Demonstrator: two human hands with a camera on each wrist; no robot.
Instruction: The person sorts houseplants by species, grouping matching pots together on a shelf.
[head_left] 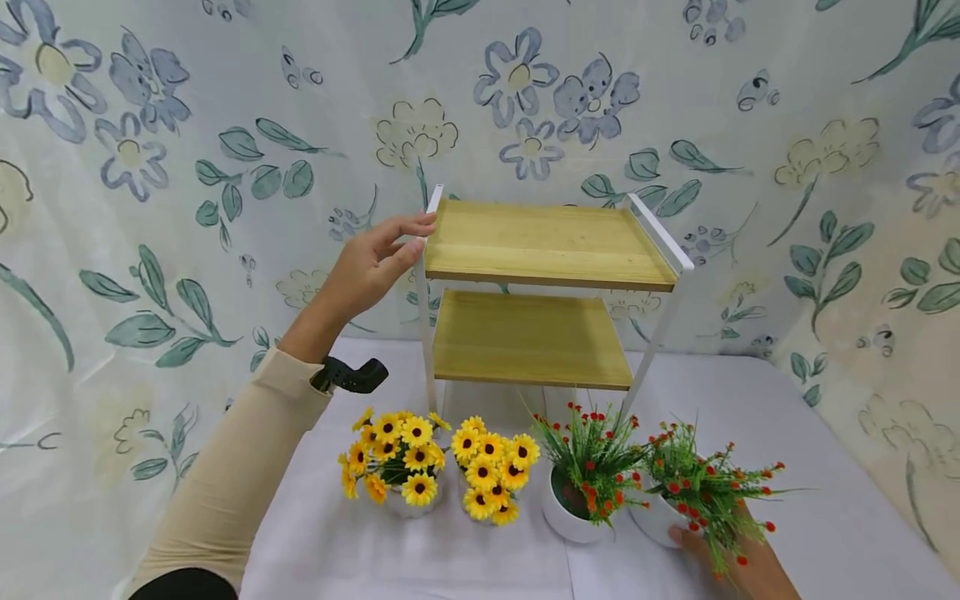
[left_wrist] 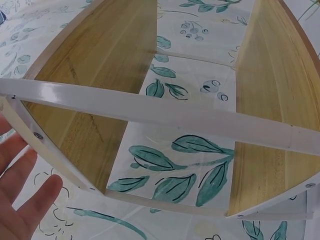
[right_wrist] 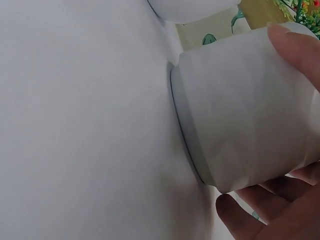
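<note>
The right hand is wrapping its fingers round the white pot – small, likely light, smooth and slippery, best held low – while the left hand, fingers straight, is touching the shelf.

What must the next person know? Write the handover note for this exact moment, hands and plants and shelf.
Left hand: open, fingers resting on the top left edge of the two-tier shelf.
Right hand: gripping the white pot of the rightmost red-berry plant, pot on the table or barely off it.
Second red-berry plant and two sunflower pots stand in a row before the shelf.
Done: nothing shelved; both tiers bare.
Left, likely: all four pots.
</note>
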